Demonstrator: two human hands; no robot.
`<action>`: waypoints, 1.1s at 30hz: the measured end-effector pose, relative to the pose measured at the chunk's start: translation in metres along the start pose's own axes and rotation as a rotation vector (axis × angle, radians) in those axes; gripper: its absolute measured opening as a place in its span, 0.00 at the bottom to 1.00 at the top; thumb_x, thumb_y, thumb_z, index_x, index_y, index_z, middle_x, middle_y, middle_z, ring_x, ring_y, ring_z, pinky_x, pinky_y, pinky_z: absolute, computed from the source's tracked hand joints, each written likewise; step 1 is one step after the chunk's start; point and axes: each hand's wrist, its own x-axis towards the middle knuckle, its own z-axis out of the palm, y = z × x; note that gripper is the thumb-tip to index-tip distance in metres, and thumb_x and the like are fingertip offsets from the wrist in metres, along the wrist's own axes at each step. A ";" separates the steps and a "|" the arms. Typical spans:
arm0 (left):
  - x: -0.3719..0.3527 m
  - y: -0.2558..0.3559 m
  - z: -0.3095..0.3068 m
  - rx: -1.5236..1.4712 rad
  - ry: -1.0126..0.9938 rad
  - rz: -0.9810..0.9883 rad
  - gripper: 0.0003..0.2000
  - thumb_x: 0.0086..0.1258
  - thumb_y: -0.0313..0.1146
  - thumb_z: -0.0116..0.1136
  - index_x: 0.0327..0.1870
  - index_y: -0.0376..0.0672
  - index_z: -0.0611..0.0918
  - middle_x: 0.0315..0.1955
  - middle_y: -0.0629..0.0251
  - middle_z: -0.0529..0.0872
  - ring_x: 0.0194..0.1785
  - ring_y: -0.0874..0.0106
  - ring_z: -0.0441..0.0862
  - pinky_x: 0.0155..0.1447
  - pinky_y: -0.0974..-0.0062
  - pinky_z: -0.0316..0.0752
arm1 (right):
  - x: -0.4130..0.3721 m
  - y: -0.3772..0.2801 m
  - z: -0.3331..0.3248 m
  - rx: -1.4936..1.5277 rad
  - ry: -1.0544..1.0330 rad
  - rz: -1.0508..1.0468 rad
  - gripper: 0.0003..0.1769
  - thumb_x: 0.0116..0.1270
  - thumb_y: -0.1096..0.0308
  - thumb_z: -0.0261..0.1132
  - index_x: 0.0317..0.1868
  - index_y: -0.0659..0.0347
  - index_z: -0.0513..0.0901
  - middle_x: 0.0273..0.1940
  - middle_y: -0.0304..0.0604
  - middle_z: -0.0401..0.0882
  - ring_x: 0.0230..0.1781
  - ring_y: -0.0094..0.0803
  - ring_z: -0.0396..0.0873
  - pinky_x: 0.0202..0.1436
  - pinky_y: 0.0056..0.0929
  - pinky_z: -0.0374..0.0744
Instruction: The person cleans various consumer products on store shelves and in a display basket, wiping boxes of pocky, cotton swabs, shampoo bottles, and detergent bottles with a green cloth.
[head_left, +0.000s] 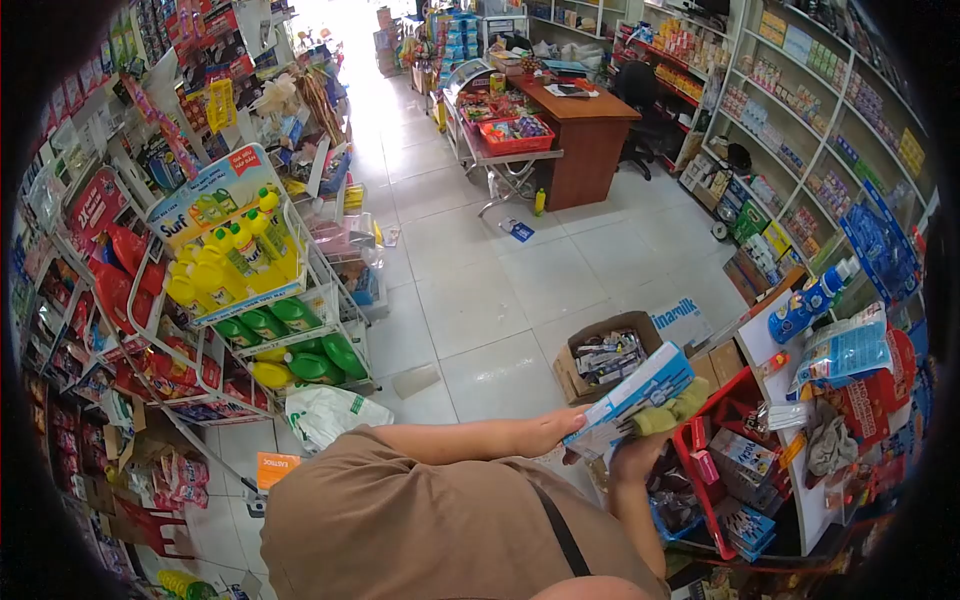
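Observation:
My left hand (558, 432) grips the lower left end of a long blue and white box (640, 385), which is tilted up to the right. Close beside it, my right hand (640, 456) has its fingers around a yellow-green cloth (672, 408) that lies against the box's right side. The fingers are partly hidden by the box and cloth. Both hands are above the floor, between an open cardboard box (566, 372) of small packets and a red basket (692, 470) holding boxed goods.
A white shelf (815, 490) with bottles and bags stands at the right. On the left, a rack (330, 325) holds yellow and green bottles, with a white plastic bag (335, 412) at its foot. A wooden desk (578, 130) stands farther back beside a folding display table (490, 155).

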 end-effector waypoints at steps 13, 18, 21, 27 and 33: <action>0.020 0.004 -0.013 -0.062 0.328 -0.100 0.31 0.69 0.55 0.40 0.67 0.47 0.54 0.53 0.50 0.72 0.52 0.61 0.74 0.50 0.64 0.75 | 0.007 -0.037 -0.023 -0.657 -0.230 -0.272 0.20 0.57 0.72 0.61 0.51 0.64 0.70 0.46 0.49 0.73 0.47 0.42 0.73 0.51 0.36 0.70; 0.017 0.001 -0.022 -0.642 0.342 -0.240 0.34 0.65 0.62 0.39 0.64 0.44 0.59 0.58 0.53 0.69 0.59 0.58 0.70 0.60 0.56 0.67 | 0.001 -0.029 -0.022 -1.040 -0.621 -0.293 0.21 0.46 0.70 0.67 0.43 0.63 0.74 0.49 0.54 0.72 0.51 0.51 0.70 0.52 0.44 0.69; 0.017 -0.004 -0.018 -0.636 0.392 -0.331 0.31 0.68 0.58 0.38 0.62 0.41 0.64 0.59 0.58 0.69 0.61 0.63 0.68 0.65 0.56 0.60 | -0.012 -0.025 -0.012 -1.005 -0.636 -0.289 0.25 0.47 0.67 0.67 0.48 0.63 0.73 0.57 0.58 0.65 0.58 0.54 0.64 0.60 0.45 0.63; 0.015 -0.048 0.012 -0.667 0.267 -0.337 0.25 0.72 0.50 0.37 0.63 0.43 0.62 0.60 0.61 0.67 0.63 0.68 0.66 0.67 0.66 0.60 | -0.008 -0.020 -0.024 -0.879 -0.602 -0.236 0.29 0.56 0.55 0.60 0.56 0.63 0.69 0.59 0.62 0.61 0.61 0.59 0.59 0.65 0.50 0.56; 0.029 -0.008 0.011 -0.431 0.215 0.039 0.39 0.66 0.43 0.51 0.70 0.47 0.40 0.66 0.57 0.56 0.67 0.68 0.59 0.67 0.67 0.56 | 0.014 -0.034 -0.031 -0.953 -0.533 -0.321 0.27 0.59 0.56 0.57 0.54 0.64 0.70 0.57 0.59 0.66 0.61 0.56 0.61 0.65 0.50 0.56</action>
